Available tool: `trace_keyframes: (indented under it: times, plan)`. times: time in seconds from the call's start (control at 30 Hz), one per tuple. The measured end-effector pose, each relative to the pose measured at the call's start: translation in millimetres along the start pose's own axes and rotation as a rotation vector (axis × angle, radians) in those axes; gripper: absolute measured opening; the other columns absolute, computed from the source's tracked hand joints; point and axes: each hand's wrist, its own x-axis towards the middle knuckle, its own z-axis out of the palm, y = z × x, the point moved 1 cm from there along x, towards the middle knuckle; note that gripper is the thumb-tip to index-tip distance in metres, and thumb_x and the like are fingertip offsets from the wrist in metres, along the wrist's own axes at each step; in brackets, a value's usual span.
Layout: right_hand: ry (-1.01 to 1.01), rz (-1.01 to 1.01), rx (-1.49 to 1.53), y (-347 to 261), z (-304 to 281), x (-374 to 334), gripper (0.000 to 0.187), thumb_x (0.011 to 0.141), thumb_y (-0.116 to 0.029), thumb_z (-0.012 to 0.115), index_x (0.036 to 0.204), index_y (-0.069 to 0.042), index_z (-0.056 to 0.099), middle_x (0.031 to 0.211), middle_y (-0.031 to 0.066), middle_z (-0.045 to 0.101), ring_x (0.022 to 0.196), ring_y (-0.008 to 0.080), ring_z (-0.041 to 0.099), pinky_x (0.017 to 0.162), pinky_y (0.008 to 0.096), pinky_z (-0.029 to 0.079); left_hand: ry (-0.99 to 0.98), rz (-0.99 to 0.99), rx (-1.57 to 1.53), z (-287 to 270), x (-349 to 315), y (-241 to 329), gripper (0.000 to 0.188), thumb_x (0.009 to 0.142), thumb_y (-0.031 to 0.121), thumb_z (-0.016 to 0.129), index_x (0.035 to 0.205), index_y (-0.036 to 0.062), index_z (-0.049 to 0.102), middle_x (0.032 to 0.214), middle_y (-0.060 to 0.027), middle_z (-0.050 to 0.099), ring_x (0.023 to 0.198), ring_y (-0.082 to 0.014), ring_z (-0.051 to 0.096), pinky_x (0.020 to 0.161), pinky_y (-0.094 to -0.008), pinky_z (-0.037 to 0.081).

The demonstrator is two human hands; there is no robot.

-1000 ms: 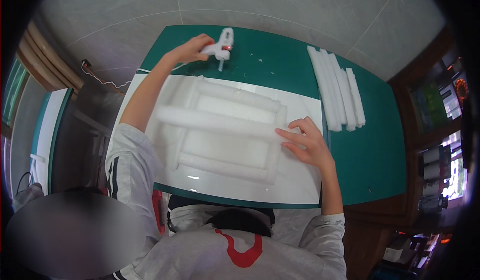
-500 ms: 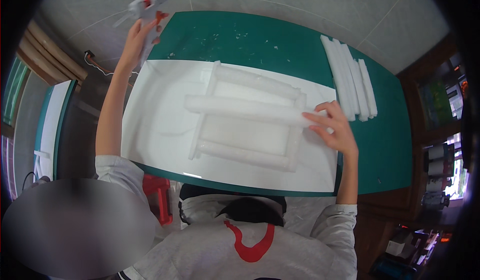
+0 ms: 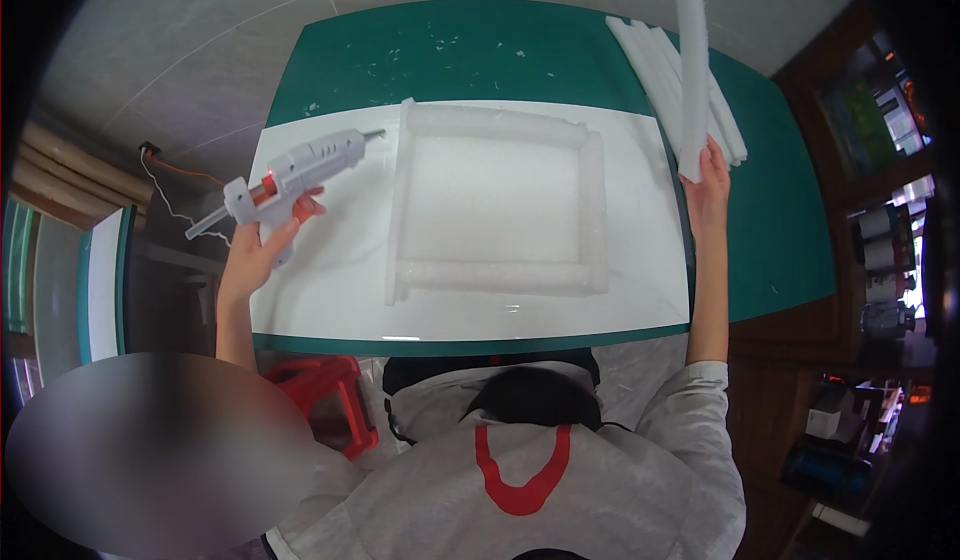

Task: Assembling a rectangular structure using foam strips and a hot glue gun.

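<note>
My left hand (image 3: 258,250) is closed round the handle of a white and red hot glue gun (image 3: 310,165), held over the left part of the white board with its nozzle pointing to the far right. A glue stick (image 3: 208,222) pokes out of its back. In my right hand (image 3: 707,185) is the lower end of a long white foam strip (image 3: 692,70), raised upright at the right. Between my hands a shallow foam tray (image 3: 592,210) lies on the white board (image 3: 640,300), a rectangular base edged with foam strips on all four sides.
Several loose foam strips (image 3: 640,70) lie on the green table mat (image 3: 420,50) at the far right, near scattered white scraps. A red plastic stool (image 3: 345,400) stands under the near left edge. A cable (image 3: 190,172) runs from a wall socket. Shelves with jars (image 3: 885,260) are at right.
The foam strip has swung from lying across the tray to upright at the right in my right hand. My left hand has brought the glue gun down and nearer, over the white board.
</note>
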Motion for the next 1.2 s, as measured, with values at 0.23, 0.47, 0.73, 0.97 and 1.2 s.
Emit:
trace_keyframes:
  times: [0.23, 0.47, 0.73, 0.97, 1.2]
  plan:
    - [-0.046, 0.108, -0.04, 8.7, 0.1, -10.3, 0.035, 0.084, -0.022, 0.047, 0.115, -0.005, 0.043, 0.105, 0.0039, 0.051, 0.092, 0.0108, 0.048, 0.075, 0.0266, 0.037, -0.107, -0.095, 0.018, -2.3, -16.3, -9.8, 0.028, 0.077, 0.01, 0.051, 0.103, -0.0006, 0.044, 0.088, -0.0083, 0.052, 0.081, -0.0193, 0.055, 0.081, -0.0374, 0.04]
    - [-0.074, 0.131, -0.002, 14.4, -13.5, -5.4, 0.036, 0.084, -0.023, 0.047, 0.115, -0.005, 0.042, 0.104, 0.003, 0.051, 0.091, 0.0101, 0.046, 0.074, 0.0247, 0.035, -0.068, -0.189, 0.022, 6.4, -21.8, -13.6, 0.02, 0.078, 0.009, 0.051, 0.096, 0.0006, 0.047, 0.079, -0.0057, 0.051, 0.072, -0.016, 0.055, 0.076, -0.0354, 0.043]
    - [-0.036, 0.129, -0.004, 9.6, -2.0, -7.6, 0.034, 0.086, -0.024, 0.042, 0.115, -0.006, 0.04, 0.102, 0.0034, 0.05, 0.092, 0.0129, 0.047, 0.071, 0.0257, 0.036, -0.092, -0.269, 0.099, 4.0, -22.9, -17.0, 0.019, 0.079, 0.011, 0.052, 0.094, -0.0003, 0.047, 0.081, -0.005, 0.05, 0.07, -0.0143, 0.054, 0.072, -0.0315, 0.043]
    - [-0.079, 0.128, -0.007, 12.5, -9.4, -4.8, 0.036, 0.084, -0.023, 0.046, 0.115, -0.004, 0.042, 0.105, 0.0036, 0.05, 0.092, 0.0112, 0.046, 0.075, 0.0256, 0.035, -0.083, -0.27, 0.092, 1.8, -29.6, -18.8, 0.022, 0.078, 0.012, 0.053, 0.095, -0.0005, 0.047, 0.08, -0.0046, 0.05, 0.069, -0.0135, 0.053, 0.067, -0.029, 0.042]
    - [-0.071, 0.127, -0.015, 14.3, -10.0, -3.6, 0.033, 0.086, -0.024, 0.042, 0.115, -0.007, 0.041, 0.101, 0.0038, 0.051, 0.092, 0.0122, 0.048, 0.071, 0.0249, 0.037, -0.019, -0.263, 0.138, 4.2, -35.0, -20.8, 0.025, 0.078, 0.011, 0.053, 0.099, -0.0008, 0.046, 0.081, -0.0055, 0.051, 0.069, -0.0133, 0.053, 0.064, -0.0272, 0.042]
